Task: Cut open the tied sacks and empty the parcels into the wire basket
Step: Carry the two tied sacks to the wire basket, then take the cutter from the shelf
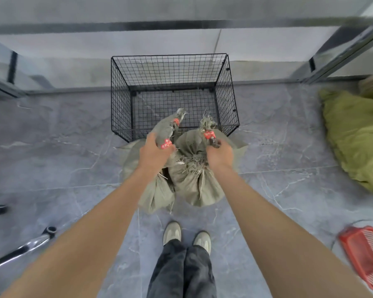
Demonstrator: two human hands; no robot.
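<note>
Floor (52, 147) of grey marbled tile is seen throughout, with a bulky green sack (357, 134) lying well off to the right, untouched. Wire basket (121, 97) is set ahead against the wall base; only bare mesh is seen inside, no parcels. Left sack (157, 196) and right sack (194, 190), both grey woven, are stood side by side on the floor just at the basket's near wall, their necks tipped toward its rim. A red plastic tray (366, 254) is left on the floor near the right edge, apart from the work. Left hand (154, 154) is wrapped around the neck of the left sack, fingers curled. Right hand (220, 154) is closed on the neck of the right sack, just below its binding. Red ties (209, 134) are seen intact on both necks, so both sacks are judged uncut. A small dark item (214, 143) is seen at the right fingertips; whether it is a cutter cannot be told. Progress is judged near zero: sacks staged, with cutting and emptying all left to do, and the green one possibly as well.
</note>
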